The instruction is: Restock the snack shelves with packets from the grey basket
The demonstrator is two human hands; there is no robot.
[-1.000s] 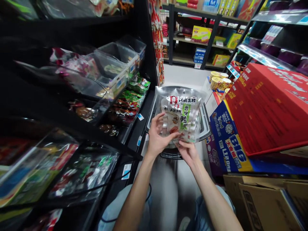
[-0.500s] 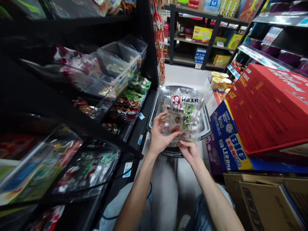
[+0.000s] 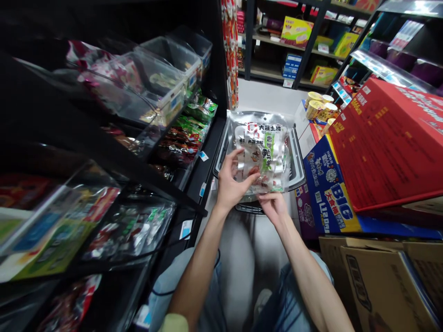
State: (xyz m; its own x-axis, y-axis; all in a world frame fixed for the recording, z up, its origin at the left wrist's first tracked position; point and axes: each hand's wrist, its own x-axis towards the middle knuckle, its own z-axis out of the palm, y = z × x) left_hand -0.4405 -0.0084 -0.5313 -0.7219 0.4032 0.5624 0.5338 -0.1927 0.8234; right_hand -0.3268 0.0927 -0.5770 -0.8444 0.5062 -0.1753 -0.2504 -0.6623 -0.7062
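Observation:
A clear plastic snack bag [image 3: 265, 150] with white, green and red printed labels is held upright in front of me with both hands. My left hand [image 3: 232, 184] grips its lower left side, thumb on the front and fingers curled behind. My right hand [image 3: 273, 207] pinches the bottom edge from below. The bag hangs over a grey shopping basket [image 3: 296, 159] that stands on the floor.
Black shelves [image 3: 114, 157] on the left carry clear bins and packets of snacks. On the right lie a red carton [image 3: 391, 143], a blue carton [image 3: 325, 193], cup noodles [image 3: 320, 106] and a brown cardboard box [image 3: 377, 281]. More shelves stand across the aisle's far end.
My view has tipped down a little. Both hands keep the same hold, and the bag sits slightly higher in the picture, above the basket.

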